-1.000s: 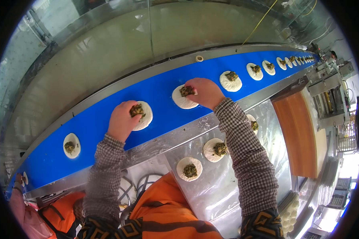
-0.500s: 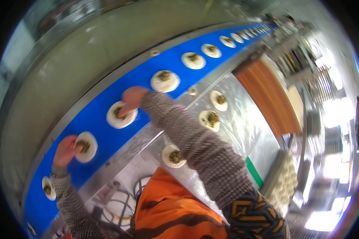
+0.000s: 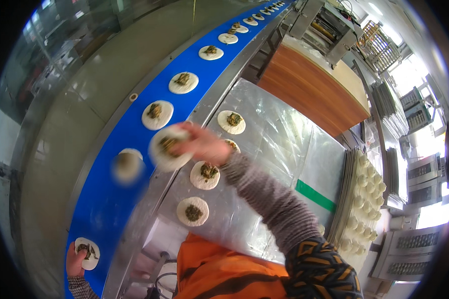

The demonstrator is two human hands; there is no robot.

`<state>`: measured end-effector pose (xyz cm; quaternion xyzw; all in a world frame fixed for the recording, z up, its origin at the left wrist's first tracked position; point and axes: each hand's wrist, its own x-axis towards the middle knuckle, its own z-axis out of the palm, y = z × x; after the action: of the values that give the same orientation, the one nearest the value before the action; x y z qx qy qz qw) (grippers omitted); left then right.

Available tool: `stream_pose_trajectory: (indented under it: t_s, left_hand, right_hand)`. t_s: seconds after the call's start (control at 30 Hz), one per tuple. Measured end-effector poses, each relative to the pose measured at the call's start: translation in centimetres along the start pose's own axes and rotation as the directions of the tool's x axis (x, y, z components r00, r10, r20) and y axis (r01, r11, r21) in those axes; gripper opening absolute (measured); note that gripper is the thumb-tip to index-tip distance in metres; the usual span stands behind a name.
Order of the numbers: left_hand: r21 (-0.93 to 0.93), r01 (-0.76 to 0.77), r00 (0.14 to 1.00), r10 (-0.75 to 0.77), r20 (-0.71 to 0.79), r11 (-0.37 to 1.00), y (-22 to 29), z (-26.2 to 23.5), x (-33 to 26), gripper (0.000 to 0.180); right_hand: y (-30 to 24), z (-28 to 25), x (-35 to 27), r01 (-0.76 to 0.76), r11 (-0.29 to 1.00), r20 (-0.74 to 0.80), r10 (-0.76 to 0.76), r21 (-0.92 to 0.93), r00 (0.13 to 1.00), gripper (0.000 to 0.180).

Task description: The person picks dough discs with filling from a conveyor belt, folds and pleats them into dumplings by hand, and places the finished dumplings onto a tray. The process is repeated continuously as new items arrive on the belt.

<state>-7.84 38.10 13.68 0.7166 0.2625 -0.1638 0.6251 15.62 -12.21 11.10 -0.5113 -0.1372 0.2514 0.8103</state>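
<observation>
My right hand [image 3: 207, 143] pinches a round dough wrapper with dark green-brown filling [image 3: 160, 158] and lifts it over the near edge of the blue conveyor belt [image 3: 107, 202]; both are blurred. At the lower left, my left hand [image 3: 75, 260] grips another filled wrapper [image 3: 92, 258], thumb on its filling, at the belt. Between the hands, a smeared pale round [image 3: 127, 168] overlaps one more wrapper on the belt; I cannot tell whether it touches. Beneath and beside my right wrist, filled wrappers [image 3: 204, 182] lie on the metal table [image 3: 264, 174], one partly hidden by the hand.
More filled wrappers [image 3: 183, 83] line the belt toward the far end. A green strip [image 3: 315, 196] crosses the table. Stacked trays with pale dough pieces [image 3: 361, 199] stand at the right. Beyond the table is a wood-panelled counter [image 3: 309, 82] with a metal machine [image 3: 324, 30] behind it.
My right hand has come off the belt toward the table, carrying a filled wrapper. My left hand now sits lower in the picture. The whole view has shifted and turned.
</observation>
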Motion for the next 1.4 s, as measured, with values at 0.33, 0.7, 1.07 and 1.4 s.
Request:
stream_pose_trajectory:
  t_s: [0.33, 0.7, 1.07, 1.4]
  left_hand:
    - [-0.233, 0.027, 0.430, 0.200, 0.881, 0.972, 19.2, 41.8, 15.1, 0.055]
    - [0.410, -0.663, 0.574, 0.073, 0.816, 0.626, 21.8, 62.8, 29.2, 0.044]
    - [0.645, -0.714, 0.508, 0.836, 0.207, 0.274, 22.9, 42.6, 24.9, 0.038]
    - [0.709, -0.567, 0.724, 0.664, 0.187, 0.418, 16.8, 31.8, 24.7, 0.045]
  right_hand:
    - [-10.2, -24.4, -1.7, -0.101, 0.985, -0.545, 0.007, -0.143, 0.838, 0.045]
    - [-7.3, -34.0, 1.0, -0.506, 0.600, -0.628, 0.008, -0.619, 0.778, 0.060]
    - [-10.0, -25.1, 6.5, -0.087, 0.321, -0.201, -0.341, -0.943, 0.918, 0.042]
    - [-6.9, -18.2, 21.0, -0.170, 0.028, -0.172, -0.075, -0.985, 0.982, 0.056]
